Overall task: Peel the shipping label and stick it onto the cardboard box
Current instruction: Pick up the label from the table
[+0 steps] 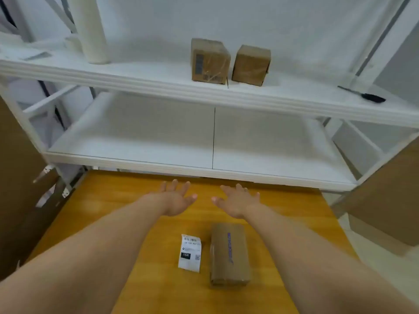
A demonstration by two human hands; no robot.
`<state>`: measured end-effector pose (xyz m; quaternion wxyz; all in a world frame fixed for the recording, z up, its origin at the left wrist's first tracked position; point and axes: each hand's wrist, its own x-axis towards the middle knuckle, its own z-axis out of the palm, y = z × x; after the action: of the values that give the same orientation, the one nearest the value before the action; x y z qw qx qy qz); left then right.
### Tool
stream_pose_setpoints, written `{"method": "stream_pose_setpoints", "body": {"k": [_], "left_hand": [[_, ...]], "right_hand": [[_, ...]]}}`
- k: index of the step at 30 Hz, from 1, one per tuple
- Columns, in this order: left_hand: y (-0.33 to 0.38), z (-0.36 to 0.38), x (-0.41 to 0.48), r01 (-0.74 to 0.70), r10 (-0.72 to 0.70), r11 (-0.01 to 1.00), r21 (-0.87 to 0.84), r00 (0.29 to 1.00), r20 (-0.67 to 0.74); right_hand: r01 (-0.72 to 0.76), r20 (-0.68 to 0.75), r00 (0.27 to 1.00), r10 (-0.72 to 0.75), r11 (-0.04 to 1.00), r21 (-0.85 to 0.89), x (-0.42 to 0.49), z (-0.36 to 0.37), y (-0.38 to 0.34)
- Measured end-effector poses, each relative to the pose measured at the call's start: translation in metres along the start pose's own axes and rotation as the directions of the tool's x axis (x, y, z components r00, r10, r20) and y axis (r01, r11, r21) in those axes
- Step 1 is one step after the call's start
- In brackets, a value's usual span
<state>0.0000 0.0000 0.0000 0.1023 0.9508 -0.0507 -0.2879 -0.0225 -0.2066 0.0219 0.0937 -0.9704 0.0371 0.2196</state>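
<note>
A white shipping label with barcodes and a black "15H" patch lies flat on the orange wooden table. Just to its right lies a small oblong cardboard box, taped, with purple print along its top. My left hand and my right hand are stretched out over the table beyond both, palms up, fingers spread, holding nothing. Both hands sit well past the label and the box, and the forearms pass on either side of them.
A white metal rack stands at the table's far edge. Its upper shelf carries two cardboard cubes, a white roll and a black tool. Large brown cartons flank the table at left and right.
</note>
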Motion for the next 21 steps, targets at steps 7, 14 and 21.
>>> {"method": "stream_pose_setpoints", "body": {"k": [7, 14, 21], "left_hand": [[-0.012, 0.040, 0.016, 0.006, -0.011, 0.998, 0.056, 0.996, 0.093], [-0.016, 0.095, 0.044, 0.007, -0.028, 0.992, 0.128, 0.987, 0.160], [-0.014, 0.135, 0.073, 0.082, -0.088, 0.995, 0.064, 0.992, 0.088]], "right_hand": [[-0.007, 0.076, 0.997, 0.010, 0.999, -0.044, 0.017, 0.034, 0.006], [0.036, 0.043, 0.998, -0.035, 0.999, -0.013, 0.036, 0.071, 0.011], [0.082, -0.018, 0.996, -0.082, 0.997, -0.001, 0.052, 0.089, 0.017]]}}
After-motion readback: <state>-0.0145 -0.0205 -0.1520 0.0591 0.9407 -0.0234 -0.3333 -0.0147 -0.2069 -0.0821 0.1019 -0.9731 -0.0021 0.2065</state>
